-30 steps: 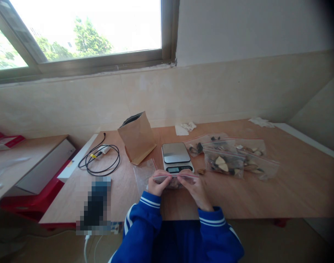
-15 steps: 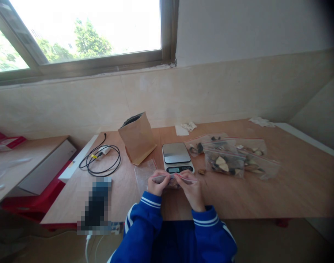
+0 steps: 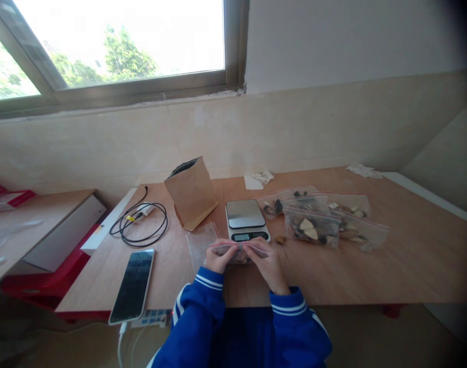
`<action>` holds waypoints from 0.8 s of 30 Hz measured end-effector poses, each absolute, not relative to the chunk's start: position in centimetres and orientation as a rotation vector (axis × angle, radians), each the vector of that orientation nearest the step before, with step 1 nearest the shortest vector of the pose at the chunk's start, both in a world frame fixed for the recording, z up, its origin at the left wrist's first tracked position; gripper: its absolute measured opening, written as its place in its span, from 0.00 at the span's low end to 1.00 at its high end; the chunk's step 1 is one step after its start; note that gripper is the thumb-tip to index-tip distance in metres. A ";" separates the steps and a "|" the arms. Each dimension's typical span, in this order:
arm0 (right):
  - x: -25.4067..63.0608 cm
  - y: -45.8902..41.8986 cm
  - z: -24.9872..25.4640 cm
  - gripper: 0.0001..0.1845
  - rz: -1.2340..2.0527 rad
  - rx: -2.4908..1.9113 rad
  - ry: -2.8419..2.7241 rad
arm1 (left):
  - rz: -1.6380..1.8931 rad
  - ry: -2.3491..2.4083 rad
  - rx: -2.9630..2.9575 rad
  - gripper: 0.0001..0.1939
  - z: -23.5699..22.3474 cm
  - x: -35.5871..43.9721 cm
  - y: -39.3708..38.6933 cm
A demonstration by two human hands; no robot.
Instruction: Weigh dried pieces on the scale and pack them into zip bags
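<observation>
Between my hands is a clear zip bag [image 3: 239,257] with a red-edged top and brownish pieces inside. My left hand [image 3: 219,256] pinches the zip strip near its middle, thumb against fingers. My right hand [image 3: 264,260] pinches the same strip just to the right, its thumb close to the other thumb. Right behind the bag stands a white kitchen scale [image 3: 246,217] with a bare metal plate and a small display. Another clear plastic bag [image 3: 197,243] lies flat by my left hand. A small brown piece [image 3: 280,239] rests on the table right of the scale.
Several filled zip bags [image 3: 313,227] lie in a pile at the right. A brown paper pouch [image 3: 191,194] stands open left of the scale. Further left are a coiled black cable [image 3: 139,240] and a phone [image 3: 132,286] at the table's front edge, plugged into a white cable.
Both hands stay on the zip strip in nearly the same place. The view shifts very slightly; the objects on the table have not moved.
</observation>
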State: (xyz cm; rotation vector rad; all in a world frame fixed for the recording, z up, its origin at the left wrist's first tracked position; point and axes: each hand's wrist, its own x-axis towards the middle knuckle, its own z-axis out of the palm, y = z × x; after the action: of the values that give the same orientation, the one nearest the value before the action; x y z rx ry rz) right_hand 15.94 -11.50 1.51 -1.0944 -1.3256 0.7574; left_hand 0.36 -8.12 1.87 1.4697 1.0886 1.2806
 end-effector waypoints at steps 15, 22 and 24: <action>15.2 -11.5 1.5 0.11 0.784 -1.096 -1.211 | 1.285 1.154 1.417 0.16 2.1 0.3 -8.2; 15.2 -11.4 1.6 0.14 0.910 -1.081 -1.151 | 1.281 1.138 1.372 0.15 2.5 0.4 -8.1; 15.2 -11.4 1.8 0.16 0.937 -1.090 -1.086 | 1.287 1.137 1.328 0.14 2.5 0.4 -8.0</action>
State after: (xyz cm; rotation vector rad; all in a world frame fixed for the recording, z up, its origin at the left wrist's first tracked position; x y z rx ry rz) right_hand 15.18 -11.43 1.76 -1.0901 -1.0857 0.9374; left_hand 0.37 -8.03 2.46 1.3284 1.1366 1.2868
